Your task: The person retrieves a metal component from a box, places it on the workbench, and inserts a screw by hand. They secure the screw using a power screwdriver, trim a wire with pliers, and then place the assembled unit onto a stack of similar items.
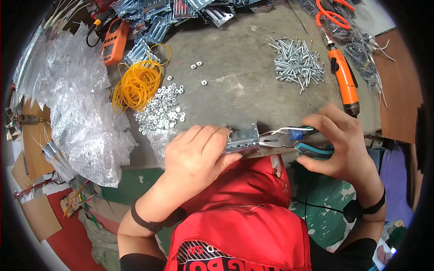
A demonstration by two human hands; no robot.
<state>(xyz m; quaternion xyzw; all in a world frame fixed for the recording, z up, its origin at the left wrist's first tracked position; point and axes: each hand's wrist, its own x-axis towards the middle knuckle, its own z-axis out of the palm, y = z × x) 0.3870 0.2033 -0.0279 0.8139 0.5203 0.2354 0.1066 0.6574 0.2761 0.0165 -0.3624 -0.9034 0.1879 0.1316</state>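
Observation:
My left hand (196, 149) is closed around a grey metal bracket-like part (245, 138) just above the table's near edge. My right hand (341, 142) grips a pair of pliers with teal-and-black handles (315, 151), its fingers and thumb spread across them. The plier jaws (272, 142) point left and meet the right end of the metal part; whether they bite on it is hard to make out. A thin white wire (291, 128) runs from that end along the pliers toward my right fingers. My left fingers hide the part's left end.
Left of my hands lie many small nuts (165, 108), yellow rubber bands (139, 86), and bubble wrap (86, 104). An orange meter (115, 41) and stamped metal plates (158, 29) sit at the back. Screws (298, 63) and an orange power screwdriver (343, 77) lie at right.

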